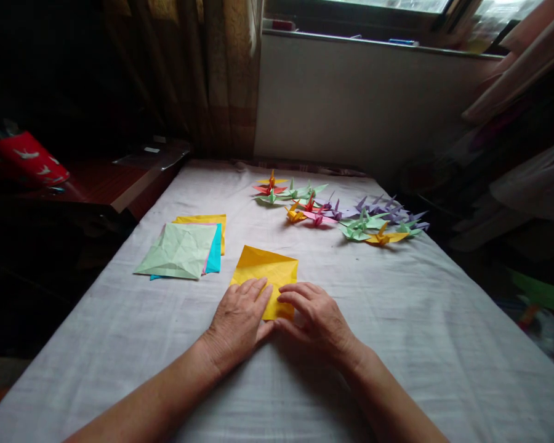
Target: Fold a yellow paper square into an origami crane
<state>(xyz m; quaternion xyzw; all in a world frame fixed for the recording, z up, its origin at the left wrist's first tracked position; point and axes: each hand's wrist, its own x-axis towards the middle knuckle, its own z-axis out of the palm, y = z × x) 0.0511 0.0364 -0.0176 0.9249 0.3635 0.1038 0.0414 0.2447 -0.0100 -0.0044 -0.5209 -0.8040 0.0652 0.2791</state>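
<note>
Neither grip is closed on anything: the left hand [237,320] and the right hand [316,320] lie palm-down, side by side on the counter [397,320], fingers loosely extended and pressing the near corner of the yellow sheet [268,267]. That sheet lies flat near the middle of the counter, a little toward the near edge, turned so one corner points at the person, with faint crease lines across it. The step in hand looks like flattening or setting a fold at that near corner — the paper is held down, not lifted. A next move would call for one hand pinching the corner while the other pins the sheet, so the edges meet squarely and the thin paper does not skid. Toward the left edge sits a stack of coloured sheets [180,249], pale green on top; toward the far right corner, well apart, lies a cluster of folded paper cranes [351,215].
</note>
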